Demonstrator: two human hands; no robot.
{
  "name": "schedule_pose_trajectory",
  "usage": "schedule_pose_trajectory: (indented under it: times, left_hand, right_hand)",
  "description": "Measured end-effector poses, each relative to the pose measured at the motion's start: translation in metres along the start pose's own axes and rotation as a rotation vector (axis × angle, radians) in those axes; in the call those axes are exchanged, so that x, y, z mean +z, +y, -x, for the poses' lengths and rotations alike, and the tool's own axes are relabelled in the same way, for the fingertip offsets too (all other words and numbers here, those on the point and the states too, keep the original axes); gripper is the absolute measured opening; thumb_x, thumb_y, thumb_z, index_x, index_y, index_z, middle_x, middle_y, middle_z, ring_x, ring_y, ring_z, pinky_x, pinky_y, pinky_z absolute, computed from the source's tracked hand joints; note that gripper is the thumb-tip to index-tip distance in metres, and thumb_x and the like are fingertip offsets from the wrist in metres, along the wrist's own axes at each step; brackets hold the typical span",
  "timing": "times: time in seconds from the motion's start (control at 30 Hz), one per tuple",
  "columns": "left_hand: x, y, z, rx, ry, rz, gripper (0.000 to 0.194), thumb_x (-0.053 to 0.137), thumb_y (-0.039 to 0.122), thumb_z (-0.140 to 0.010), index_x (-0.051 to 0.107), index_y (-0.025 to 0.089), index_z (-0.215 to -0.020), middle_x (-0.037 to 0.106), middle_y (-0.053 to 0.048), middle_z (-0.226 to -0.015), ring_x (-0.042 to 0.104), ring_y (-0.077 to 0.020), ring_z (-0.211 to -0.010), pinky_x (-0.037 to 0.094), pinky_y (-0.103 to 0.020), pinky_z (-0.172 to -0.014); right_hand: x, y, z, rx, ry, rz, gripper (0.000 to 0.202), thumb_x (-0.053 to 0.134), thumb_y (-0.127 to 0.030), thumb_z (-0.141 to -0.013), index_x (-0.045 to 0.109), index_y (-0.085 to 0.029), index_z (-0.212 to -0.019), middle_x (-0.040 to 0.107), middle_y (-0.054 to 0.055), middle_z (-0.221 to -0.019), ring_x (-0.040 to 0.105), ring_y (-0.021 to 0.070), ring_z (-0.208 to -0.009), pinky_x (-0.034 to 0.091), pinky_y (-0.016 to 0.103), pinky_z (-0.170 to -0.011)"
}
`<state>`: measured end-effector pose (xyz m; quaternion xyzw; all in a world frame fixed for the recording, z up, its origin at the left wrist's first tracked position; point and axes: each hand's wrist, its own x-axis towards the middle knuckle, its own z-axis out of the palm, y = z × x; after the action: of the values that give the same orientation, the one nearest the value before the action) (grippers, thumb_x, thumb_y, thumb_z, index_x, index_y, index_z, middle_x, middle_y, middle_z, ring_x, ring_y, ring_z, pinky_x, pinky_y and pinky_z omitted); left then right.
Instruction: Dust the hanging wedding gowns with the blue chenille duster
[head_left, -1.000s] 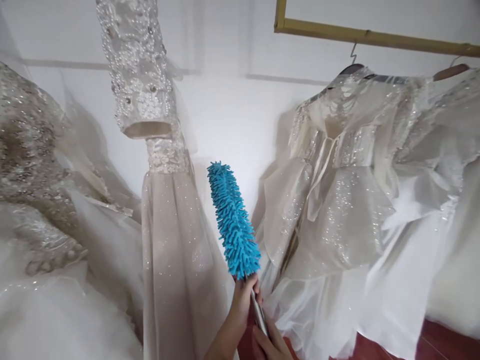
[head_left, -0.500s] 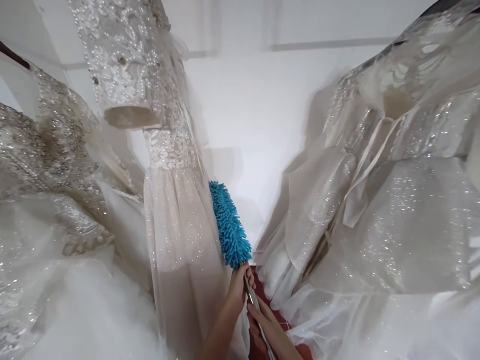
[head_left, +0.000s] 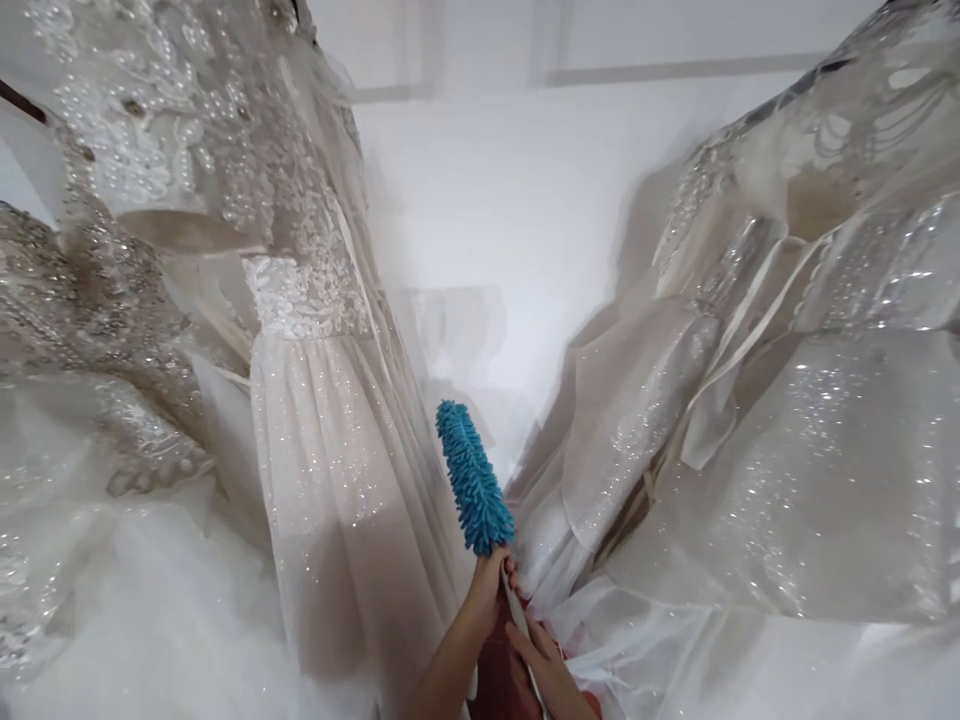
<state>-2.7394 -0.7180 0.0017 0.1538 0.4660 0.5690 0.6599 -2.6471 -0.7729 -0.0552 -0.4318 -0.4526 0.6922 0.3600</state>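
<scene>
A blue microfiber duster (head_left: pixel 474 480) with a shaggy, finger-like head points up and slightly left in the lower middle of the view. My left hand (head_left: pixel 491 578) is wrapped round its handle just beneath the head. Lower on the handle, my right hand (head_left: pixel 541 652) is also closed. To the left of the duster hangs a pale, glittering dress (head_left: pixel 337 480) with a beaded, lace bodice. A gap shows between the duster head and its skirt. On the right, a sparkling dress (head_left: pixel 795 480) with ribbon ties spreads its layered skirt.
Behind stands a white wall (head_left: pixel 495 200) with moulding. Another beaded gown (head_left: pixel 112 300) fills the far left, its tulle skirt (head_left: pixel 165 610) reaching the bottom edge. Sheer white tulle (head_left: pixel 637 640) lies close to my right hand. Reddish floor (head_left: pixel 491 670) shows between the skirts.
The duster and both hands have shifted slightly right and down, the head coming away from the left dress's skirt. The left dress appears wider and farther left.
</scene>
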Motion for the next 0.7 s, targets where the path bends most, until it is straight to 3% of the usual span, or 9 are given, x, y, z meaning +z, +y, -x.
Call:
schedule_pose_trajectory:
  times: [0.1, 0.17, 0.33, 0.53, 0.7]
  left_hand:
    - [0.023, 0.026, 0.017, 0.181, -0.058, -0.035, 0.038, 0.071, 0.047, -0.058, 0.043, 0.022, -0.065, 0.043, 0.008, -0.051, 0.037, -0.0067, -0.040, 0.037, -0.025, -0.046]
    - [0.029, 0.042, 0.029, 0.248, -0.083, -0.061, 0.038, 0.069, 0.051, -0.062, 0.043, 0.022, -0.063, 0.042, 0.008, -0.048, 0.039, -0.0078, -0.040, 0.038, -0.025, -0.047]
    - [0.016, 0.059, 0.040, 0.371, -0.038, -0.072, 0.038, 0.064, 0.051, -0.069, 0.043, 0.021, -0.059, 0.041, 0.007, -0.045, 0.039, -0.0069, -0.039, 0.039, -0.024, -0.049]
    - [-0.004, 0.028, 0.014, 0.302, 0.045, -0.038, 0.038, 0.067, 0.051, -0.065, 0.044, 0.021, -0.060, 0.041, 0.007, -0.046, 0.038, -0.0069, -0.039, 0.037, -0.023, -0.046]
    - [-0.013, -0.011, -0.008, 0.159, 0.158, 0.025, 0.034, 0.070, 0.043, -0.064, 0.044, 0.021, -0.061, 0.043, 0.006, -0.050, 0.037, -0.0081, -0.041, 0.036, -0.025, -0.046]
  right_hand:
    - [-0.002, -0.034, 0.009, -0.025, -0.056, -0.033, 0.076, 0.061, -0.073, -0.068, 0.053, -0.015, -0.117, 0.046, -0.012, -0.042, 0.033, 0.0061, -0.026, 0.027, 0.017, -0.025]
    - [0.003, -0.052, 0.012, -0.028, -0.102, -0.028, 0.081, 0.063, -0.071, -0.069, 0.048, -0.014, -0.125, 0.047, -0.012, -0.042, 0.034, 0.0068, -0.028, 0.029, 0.017, -0.026]
    - [0.019, -0.065, 0.008, -0.010, -0.193, 0.000, 0.081, 0.065, -0.071, -0.066, 0.052, -0.016, -0.124, 0.042, -0.013, -0.039, 0.034, 0.0078, -0.027, 0.029, 0.018, -0.026]
    - [0.011, -0.043, -0.002, 0.071, -0.177, 0.051, 0.092, 0.061, -0.076, -0.062, 0.049, -0.012, -0.127, 0.043, -0.012, -0.040, 0.033, 0.0070, -0.027, 0.027, 0.017, -0.026]
    - [-0.005, -0.019, -0.002, 0.093, -0.157, 0.086, 0.073, 0.061, -0.077, -0.060, 0.059, -0.017, -0.102, 0.043, -0.011, -0.043, 0.032, 0.0058, -0.029, 0.026, 0.017, -0.026]
